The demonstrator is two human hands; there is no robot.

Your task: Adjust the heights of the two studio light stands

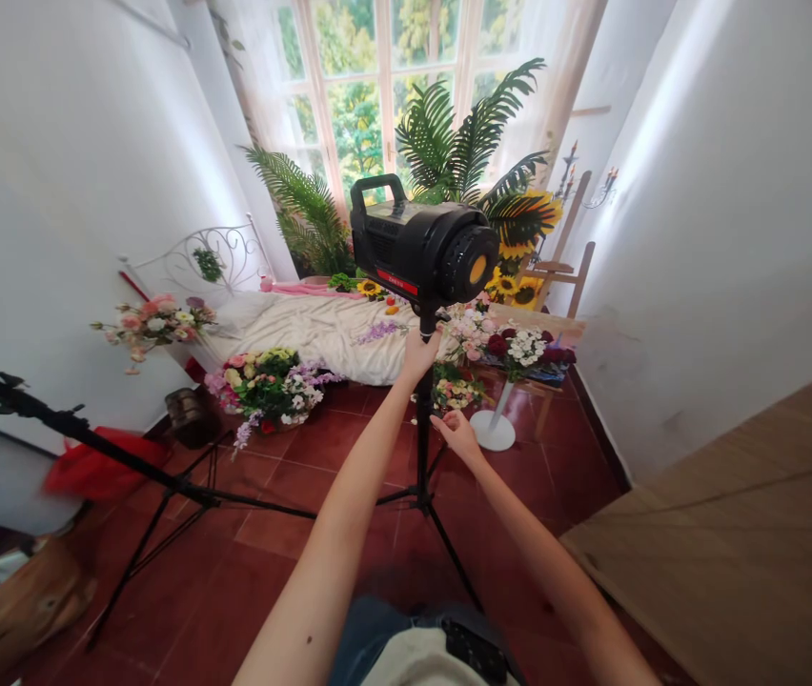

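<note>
A black studio light (420,238) with a top handle and a yellow round front sits on a black light stand (423,467). Just below the lamp, my left hand (423,353) is wrapped around the upper pole of the stand. Lower down, my right hand (457,431) has its thumb and fingers pinched at a small knob or clamp (429,417) on the pole's side; the part is mostly too small to make out. The stand's legs are spread on the red tiled floor (292,486).
Another black stand (163,476) leans across the left side. Behind are a bed with a cream cover (306,329), flower bunches (263,386), a white round base (493,431), palm leaves (441,133) and a wooden easel (578,257). A brown panel (749,524) stands at right.
</note>
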